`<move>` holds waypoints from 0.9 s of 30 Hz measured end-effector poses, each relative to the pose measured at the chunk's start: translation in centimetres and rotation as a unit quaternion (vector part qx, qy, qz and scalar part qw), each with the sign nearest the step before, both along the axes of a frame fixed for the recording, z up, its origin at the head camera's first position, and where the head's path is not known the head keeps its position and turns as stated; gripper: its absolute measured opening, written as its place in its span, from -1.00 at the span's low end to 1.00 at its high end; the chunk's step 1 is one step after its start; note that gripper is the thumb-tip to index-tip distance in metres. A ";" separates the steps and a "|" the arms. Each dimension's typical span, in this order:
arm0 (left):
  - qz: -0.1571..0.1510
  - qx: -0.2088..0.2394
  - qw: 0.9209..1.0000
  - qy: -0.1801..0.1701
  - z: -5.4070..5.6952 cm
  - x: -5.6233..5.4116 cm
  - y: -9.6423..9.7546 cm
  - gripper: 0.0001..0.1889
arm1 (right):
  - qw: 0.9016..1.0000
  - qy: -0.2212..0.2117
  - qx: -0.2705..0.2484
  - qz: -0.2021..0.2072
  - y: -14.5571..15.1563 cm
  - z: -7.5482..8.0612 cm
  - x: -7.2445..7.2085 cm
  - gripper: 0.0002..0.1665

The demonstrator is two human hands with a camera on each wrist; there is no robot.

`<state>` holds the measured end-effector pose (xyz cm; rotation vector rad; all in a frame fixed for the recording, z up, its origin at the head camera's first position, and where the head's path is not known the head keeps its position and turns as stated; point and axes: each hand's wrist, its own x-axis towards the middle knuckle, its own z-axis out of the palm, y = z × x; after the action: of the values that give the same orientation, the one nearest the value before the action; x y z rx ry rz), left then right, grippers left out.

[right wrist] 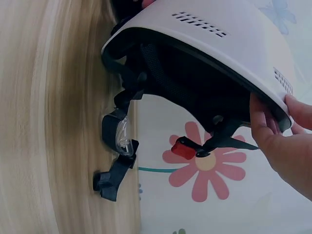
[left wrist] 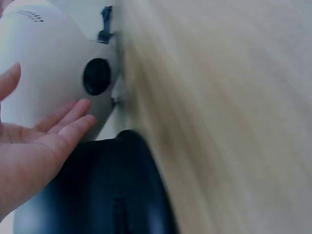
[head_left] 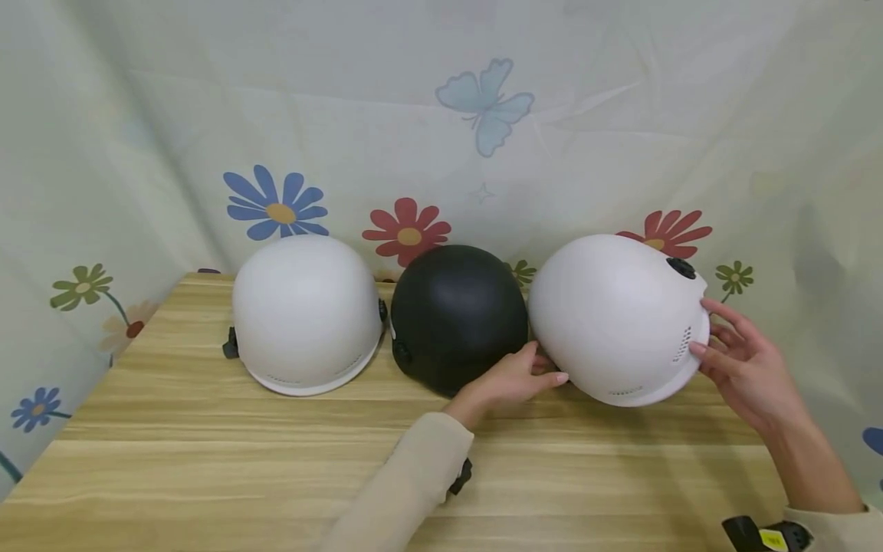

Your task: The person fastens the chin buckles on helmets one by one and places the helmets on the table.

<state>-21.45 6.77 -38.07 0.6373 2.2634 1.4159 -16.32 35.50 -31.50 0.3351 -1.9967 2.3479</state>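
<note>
A white helmet (head_left: pixel 614 322) is tilted up on its left side at the right of the row. My right hand (head_left: pixel 748 376) pinches its right rim, thumb outside; in the right wrist view the fingers reach under the raised edge. Black straps (right wrist: pixel 117 131) with a red buckle piece (right wrist: pixel 184 148) hang from its dark inside. My left hand (head_left: pixel 513 379) is at the helmet's lower left, in front of the black helmet (head_left: pixel 458 314). Its fingers are extended beside the white shell in the left wrist view, near a round black knob (left wrist: pixel 96 76); whether they touch is unclear.
Another white helmet (head_left: pixel 303 307) stands upright at the left of the row, with a black clip on its side. All the helmets are on a wooden table (head_left: pixel 228 460). Behind hangs a pale curtain (head_left: pixel 586 153) printed with flowers and a butterfly.
</note>
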 end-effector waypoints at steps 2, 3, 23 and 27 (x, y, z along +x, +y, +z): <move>0.013 -0.001 1.000 0.008 0.7 0.0 -0.2 -0.22 | 1.000 0.001 0.003 -0.006 -0.1 0.1 0.1 -0.31; 0.018 -0.003 1.000 0.014 1.0 0.0 -0.3 -0.21 | 1.000 0.005 0.003 -0.007 -0.2 0.2 0.1 -0.31; 0.006 0.021 0.996 0.087 2.7 1.0 -0.4 -0.12 | 0.983 0.083 0.160 -0.043 -2.1 1.9 1.2 -0.39; 0.000 0.042 0.996 0.079 2.5 1.1 -0.4 -0.13 | 0.973 0.097 0.204 -0.055 -2.3 2.0 1.5 -0.40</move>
<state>-20.30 6.34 -35.55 0.8015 2.3320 1.5153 -14.86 33.23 -29.54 0.4359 -2.3175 1.7513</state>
